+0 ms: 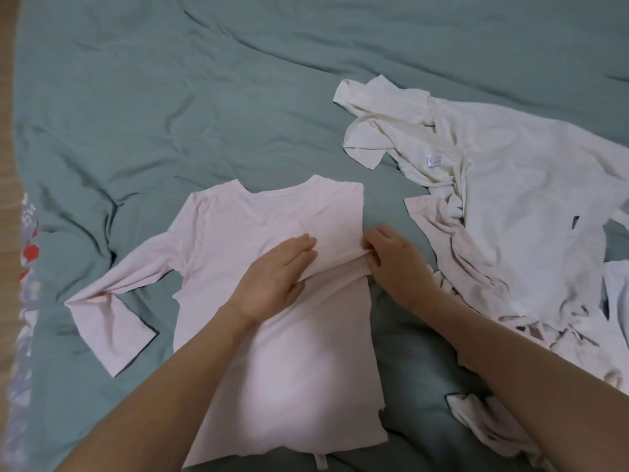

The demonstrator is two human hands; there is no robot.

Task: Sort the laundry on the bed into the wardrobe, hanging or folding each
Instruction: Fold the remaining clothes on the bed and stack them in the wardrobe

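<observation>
A bed (170,97) fills nearly the whole view, covered in a grey-green sheet (279,56) that lies rumpled, with long creases running across it and deeper folds toward the left. Along the left edge the sheet carries a printed border (29,253) in red, white and pale grey; the pattern is too blurred to read. Beyond that edge a narrow strip of light wood floor (8,131) shows. The light is soft and even, with only faint shadows in the creases.
</observation>
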